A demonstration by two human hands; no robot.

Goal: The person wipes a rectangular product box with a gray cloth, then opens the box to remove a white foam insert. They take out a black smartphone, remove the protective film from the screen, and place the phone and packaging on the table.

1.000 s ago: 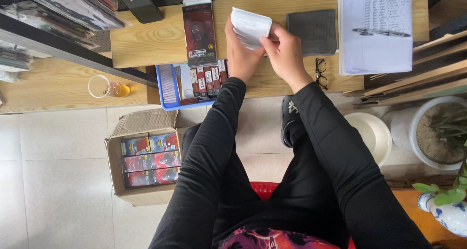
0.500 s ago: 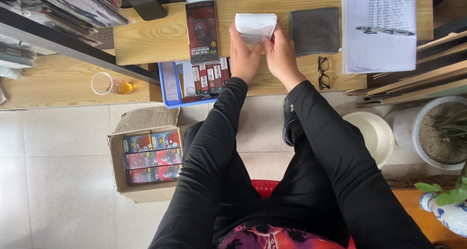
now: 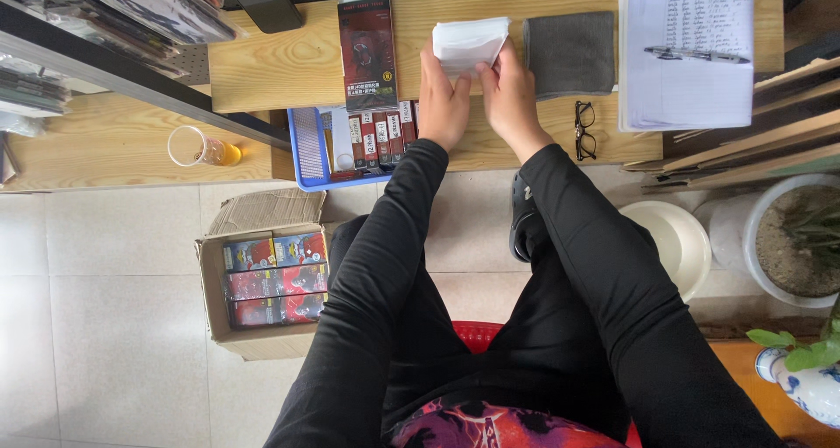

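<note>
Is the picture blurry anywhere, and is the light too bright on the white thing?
Head view: mostly sharp, in even daylight with soft shadows. The white packet, held by the left hand and right hand, looks washed out, with little detail. The edges bend slightly, like the shelf at left.

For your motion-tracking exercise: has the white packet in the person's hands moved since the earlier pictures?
Yes. The white packet was tilted beside the dark red box; now it lies level, closer to the grey cloth, held by both hands.

Both hands, left hand [image 3: 444, 98] and right hand [image 3: 507, 94], gripped a white packet [image 3: 470, 44] over the wooden desk [image 3: 262, 67]. Grey cloth [image 3: 570, 52] just beside; glasses [image 3: 584, 129] near.
</note>
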